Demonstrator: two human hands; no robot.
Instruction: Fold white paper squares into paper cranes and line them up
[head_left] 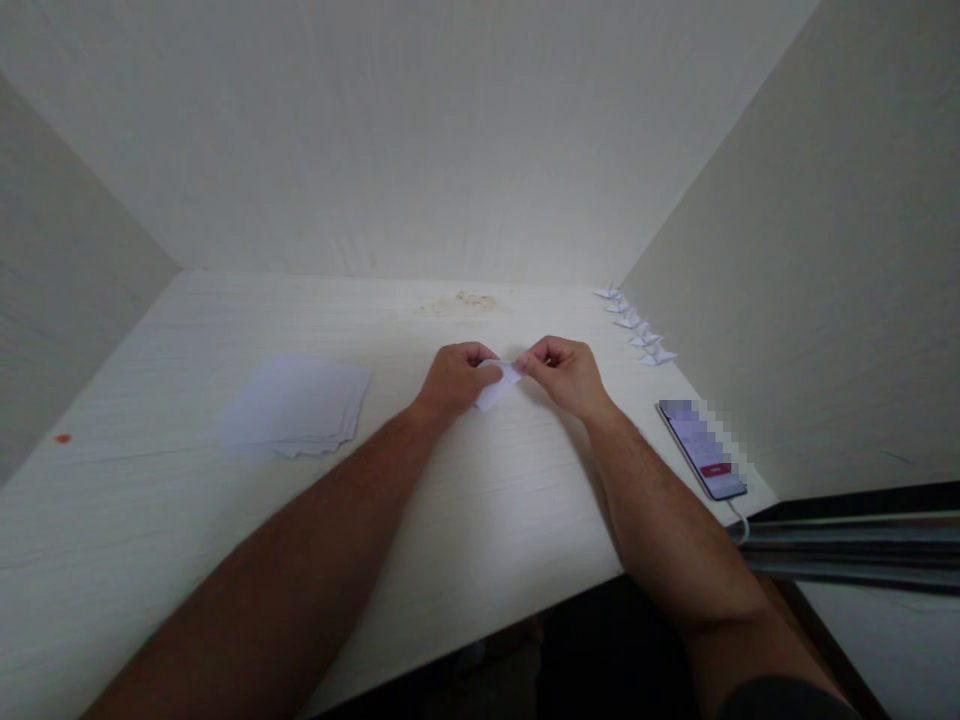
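Between my hands is a small folded piece of white paper (491,393), just above or on the white table. My left hand (459,380) pinches its left side, thumb on top. The thumb and fingertips of my right hand (564,372) are closed on its right corner. Part of the paper is hidden behind my fingers, so the full fold cannot be made out.
A stack of white paper sheets (300,405) lies to the left. Several folded paper cranes (643,336) line the right wall. Nearer, a phone (697,445) with a white cable (741,522) rests by the table's right edge. A small orange spot (63,438) is at far left.
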